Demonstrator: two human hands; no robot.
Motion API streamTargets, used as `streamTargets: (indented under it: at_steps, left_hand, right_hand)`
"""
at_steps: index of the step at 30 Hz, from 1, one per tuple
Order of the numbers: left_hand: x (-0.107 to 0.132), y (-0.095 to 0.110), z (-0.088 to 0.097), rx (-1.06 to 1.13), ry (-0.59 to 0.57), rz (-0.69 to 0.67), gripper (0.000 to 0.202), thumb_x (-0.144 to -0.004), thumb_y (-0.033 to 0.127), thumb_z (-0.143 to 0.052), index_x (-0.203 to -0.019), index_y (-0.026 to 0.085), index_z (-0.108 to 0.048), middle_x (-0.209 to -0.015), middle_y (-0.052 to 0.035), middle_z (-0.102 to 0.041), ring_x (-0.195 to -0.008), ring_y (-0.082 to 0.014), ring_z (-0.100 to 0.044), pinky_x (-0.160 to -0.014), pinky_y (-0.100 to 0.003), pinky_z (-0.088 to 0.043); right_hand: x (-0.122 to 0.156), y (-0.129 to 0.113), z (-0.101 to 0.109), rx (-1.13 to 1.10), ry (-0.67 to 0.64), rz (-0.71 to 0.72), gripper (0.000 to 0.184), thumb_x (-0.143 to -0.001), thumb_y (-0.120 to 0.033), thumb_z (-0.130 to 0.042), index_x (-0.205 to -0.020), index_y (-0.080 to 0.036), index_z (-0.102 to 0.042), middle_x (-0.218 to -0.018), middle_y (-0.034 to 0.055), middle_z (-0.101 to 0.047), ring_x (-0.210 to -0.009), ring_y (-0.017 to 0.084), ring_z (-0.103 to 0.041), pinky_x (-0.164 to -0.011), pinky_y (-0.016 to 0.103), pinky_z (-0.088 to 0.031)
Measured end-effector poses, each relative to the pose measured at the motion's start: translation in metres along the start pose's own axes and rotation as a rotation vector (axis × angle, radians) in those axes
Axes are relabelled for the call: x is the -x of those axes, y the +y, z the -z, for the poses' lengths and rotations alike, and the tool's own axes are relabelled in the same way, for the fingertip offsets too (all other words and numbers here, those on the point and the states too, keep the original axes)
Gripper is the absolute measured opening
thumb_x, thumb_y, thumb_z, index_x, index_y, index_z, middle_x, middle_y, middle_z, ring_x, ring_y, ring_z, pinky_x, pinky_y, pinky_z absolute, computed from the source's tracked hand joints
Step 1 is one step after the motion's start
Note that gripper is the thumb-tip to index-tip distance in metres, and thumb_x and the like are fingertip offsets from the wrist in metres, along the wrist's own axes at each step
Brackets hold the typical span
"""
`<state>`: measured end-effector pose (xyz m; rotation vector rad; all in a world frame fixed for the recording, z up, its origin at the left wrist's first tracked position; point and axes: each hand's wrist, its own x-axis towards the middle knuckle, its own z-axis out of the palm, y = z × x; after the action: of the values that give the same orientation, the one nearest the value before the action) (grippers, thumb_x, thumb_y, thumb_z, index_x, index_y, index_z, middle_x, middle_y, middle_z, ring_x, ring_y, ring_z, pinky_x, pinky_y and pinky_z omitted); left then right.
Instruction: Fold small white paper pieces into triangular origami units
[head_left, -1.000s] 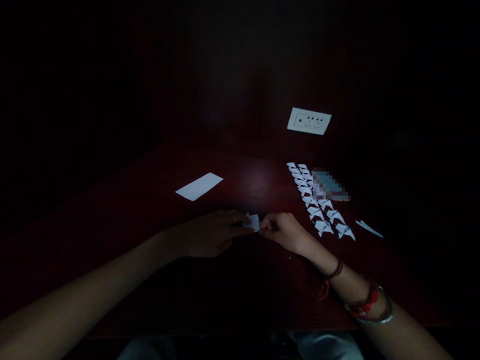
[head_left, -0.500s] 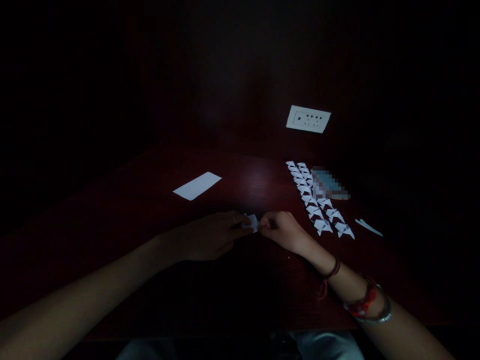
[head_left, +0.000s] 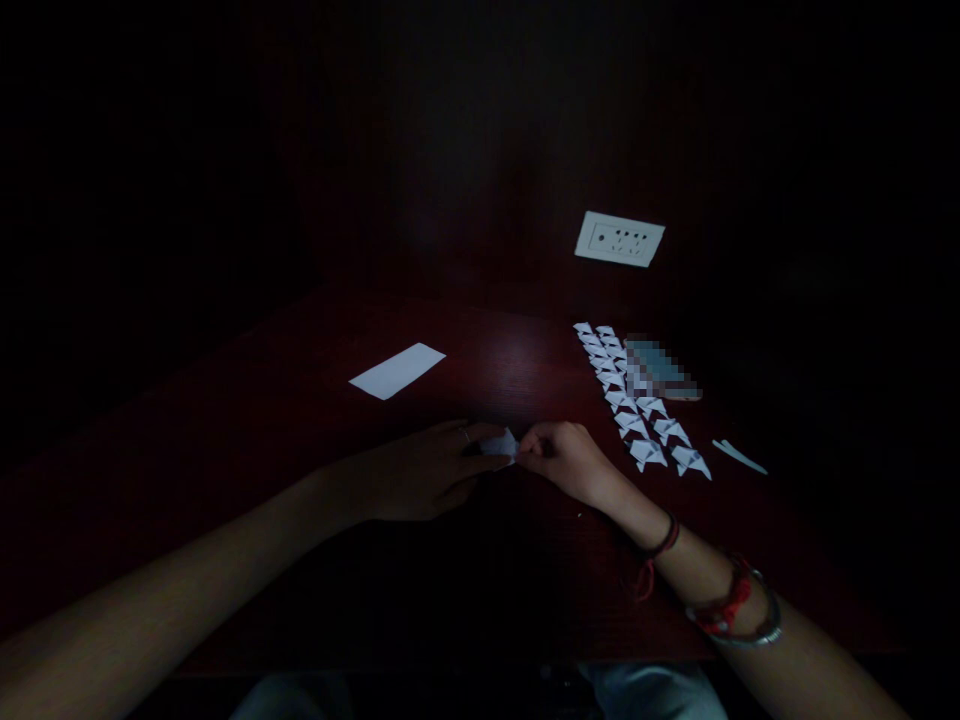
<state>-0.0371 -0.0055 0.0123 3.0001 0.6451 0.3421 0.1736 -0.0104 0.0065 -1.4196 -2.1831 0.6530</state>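
A small folded white paper (head_left: 507, 446) is between my two hands on the dark red table. My left hand (head_left: 427, 465), with a ring on one finger, presses and holds the left side of the paper between its fingers. From the right, my right hand (head_left: 562, 460) pinches the paper's right edge, thumb and fingertips closed together. Fingers cover part of the folds, so its exact shape is hidden. To the right of my right hand stand two rows of folded white paper figures (head_left: 630, 425), all of a similar shape.
Beyond my left hand lies a flat white paper strip (head_left: 397, 371). A phone-like object (head_left: 686, 396), partly blurred out, rests beside the rows. Thin pale strips (head_left: 740, 457) lie farther right. A white wall socket (head_left: 619, 240) is at the back. The surroundings are very dark.
The left fingers have shifted slightly on the folded paper, and its visible outline has changed a little. My right hand keeps its pinch at nearly the same place.
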Motion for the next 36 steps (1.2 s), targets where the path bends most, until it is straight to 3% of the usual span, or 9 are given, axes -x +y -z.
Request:
streamTargets:
  at_steps: [9,17,28,36]
  left_hand:
    - [-0.002,0.003,0.002,0.051,-0.051,0.033,0.046,-0.079,0.016,-0.044,-0.125,0.022,-0.036,-0.122,-0.0073,-0.035,-0.108,-0.0205,-0.038,-0.092,-0.031,-0.033]
    - [-0.003,0.001,0.009,0.008,-0.089,0.001,0.04,-0.079,0.013,-0.042,-0.119,0.02,-0.042,-0.117,-0.0064,-0.04,-0.108,-0.0199,-0.037,-0.095,-0.033,-0.029]
    - [-0.001,-0.003,-0.001,-0.087,-0.06,0.0,0.042,-0.08,0.015,-0.041,-0.121,0.022,-0.039,-0.117,-0.0064,-0.041,-0.103,-0.0208,-0.041,-0.091,-0.035,-0.03]
    - [-0.002,-0.004,-0.003,-0.095,-0.045,0.009,0.045,-0.077,0.01,-0.043,-0.119,0.023,-0.04,-0.116,-0.0055,-0.042,-0.103,-0.0204,-0.041,-0.089,-0.035,-0.031]
  right_hand:
    - [0.0,-0.001,0.0,-0.012,0.005,-0.007,0.011,-0.069,-0.021,-0.053,-0.069,-0.014,-0.063,-0.059,-0.0021,-0.054,-0.053,0.007,-0.046,-0.05,0.018,-0.032]
    - [0.0,0.0,0.0,-0.007,0.036,-0.008,0.012,-0.067,-0.015,-0.051,-0.068,-0.015,-0.063,-0.059,-0.0027,-0.054,-0.054,0.007,-0.046,-0.052,0.018,-0.033]
    - [-0.001,0.003,-0.002,0.012,0.051,0.102,0.012,-0.067,-0.014,-0.052,-0.071,-0.015,-0.063,-0.057,-0.0037,-0.049,-0.053,0.006,-0.042,-0.052,0.018,-0.031]
    - [0.003,0.004,0.003,0.184,0.012,0.305,0.012,-0.072,-0.011,-0.048,-0.07,-0.016,-0.059,-0.065,-0.0014,-0.051,-0.058,0.007,-0.044,-0.055,0.019,-0.032]
